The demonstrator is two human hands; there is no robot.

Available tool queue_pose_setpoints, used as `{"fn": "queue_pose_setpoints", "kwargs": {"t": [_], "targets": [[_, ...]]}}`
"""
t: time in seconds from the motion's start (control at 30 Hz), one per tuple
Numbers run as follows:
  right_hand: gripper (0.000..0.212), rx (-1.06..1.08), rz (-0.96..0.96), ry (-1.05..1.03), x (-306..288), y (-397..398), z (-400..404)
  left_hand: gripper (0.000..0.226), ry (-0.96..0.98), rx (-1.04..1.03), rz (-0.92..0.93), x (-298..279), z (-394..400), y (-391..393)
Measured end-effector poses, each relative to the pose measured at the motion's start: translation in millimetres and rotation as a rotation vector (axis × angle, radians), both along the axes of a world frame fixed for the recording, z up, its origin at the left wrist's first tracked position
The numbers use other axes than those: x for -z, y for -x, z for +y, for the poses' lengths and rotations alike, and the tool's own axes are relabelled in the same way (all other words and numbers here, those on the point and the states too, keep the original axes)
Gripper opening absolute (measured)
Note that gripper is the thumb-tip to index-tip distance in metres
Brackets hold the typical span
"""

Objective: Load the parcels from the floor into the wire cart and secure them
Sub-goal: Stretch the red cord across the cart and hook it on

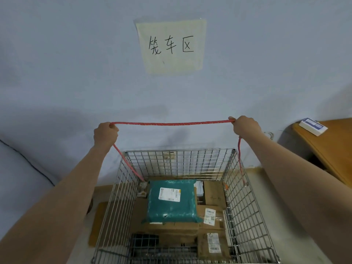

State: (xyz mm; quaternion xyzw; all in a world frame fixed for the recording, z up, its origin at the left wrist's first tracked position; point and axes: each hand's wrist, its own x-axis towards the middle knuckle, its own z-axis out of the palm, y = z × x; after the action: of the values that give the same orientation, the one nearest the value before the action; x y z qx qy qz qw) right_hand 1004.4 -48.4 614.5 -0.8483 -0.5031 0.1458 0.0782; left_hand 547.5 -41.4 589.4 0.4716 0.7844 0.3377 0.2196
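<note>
Securing now, by the look of it, loading apparently done: left hand point(105, 133) and right hand point(245, 126) each curled tight round a red rope point(172, 123), stretched taut between them above the wire cart point(245, 199), loose ends trailing down either side (left end reaching the cart's far left corner, right end dangling outside the right wall). Parcels already inside: a teal mailer point(172, 201) lying on brown cardboard boxes point(211, 216). Next, probably, lowering the rope across the load and tying it to the mesh, keeping tension even. Beyond: pale blue wall, handwritten paper sign point(171, 45), tan floor point(102, 191), wooden bench point(331, 147) at right bearing a small white-and-blue box point(313, 126).
</note>
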Motion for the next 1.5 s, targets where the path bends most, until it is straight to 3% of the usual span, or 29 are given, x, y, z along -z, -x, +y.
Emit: {"fn": "queue_pose_setpoints", "kwargs": {"t": [0.07,0.17,0.23,0.4,0.53,0.67,0.73,0.83,1.0,1.07,1.17,1.27,1.33,1.5], "targets": [[0.028,0.019,0.175,0.009,6.7,-8.1,-2.2,0.029,0.015,0.009,-0.035,7.6,3.4,-6.7],[0.038,-0.006,0.387,-0.042,11.0,-6.1,-8.4,0.042,0.066,0.024,-0.071,26.9,11.7,-15.4],[0.038,-0.034,0.458,-0.069,12.2,-3.4,-12.5,0.038,0.105,0.083,-0.062,21.3,1.4,-35.6],[0.039,-0.156,0.231,-0.092,3.1,13.9,-20.4,0.012,0.323,0.430,0.005,21.7,-16.3,-68.5],[0.036,-0.183,0.101,-0.164,-2.9,29.9,-20.9,0.024,0.433,0.552,-0.007,37.6,-18.8,-66.5],[0.057,-0.148,0.112,-0.237,-17.6,46.0,-20.8,0.016,0.376,0.566,-0.005,35.2,-14.8,-58.6],[0.058,-0.144,0.137,-0.241,-26.5,54.6,-18.9,0.012,0.464,0.691,0.001,28.2,-13.3,-53.6],[0.057,-0.161,0.186,-0.243,-40.1,71.2,-17.0,0.023,0.568,0.872,0.053,16.2,-17.7,-54.4],[0.053,-0.300,0.201,-0.094,-57.4,111.5,-16.4,0.021,0.414,0.862,-0.279,-1.5,-23.6,-78.4],[0.048,-0.351,0.197,-0.031,-63.2,124.3,-16.6,0.032,0.384,0.890,-0.333,-13.0,-22.8,-91.5],[0.043,-0.406,0.167,0.012,-74.0,136.8,-18.3,0.062,0.432,0.988,-0.245,-29.7,-22.0,-104.5],[0.039,-0.435,0.147,0.010,-84.7,145.0,-18.4,0.081,0.523,1.141,0.109,-38.4,-23.8,-115.2],[0.040,-0.458,0.119,-0.013,-91.7,151.9,-18.8,0.086,0.469,1.152,0.274,-40.4,-24.0,-123.2],[0.039,-0.505,0.082,-0.044,-101.0,170.9,-19.0,0.060,0.224,0.942,0.075,-48.6,-26.2,-146.5]]}}
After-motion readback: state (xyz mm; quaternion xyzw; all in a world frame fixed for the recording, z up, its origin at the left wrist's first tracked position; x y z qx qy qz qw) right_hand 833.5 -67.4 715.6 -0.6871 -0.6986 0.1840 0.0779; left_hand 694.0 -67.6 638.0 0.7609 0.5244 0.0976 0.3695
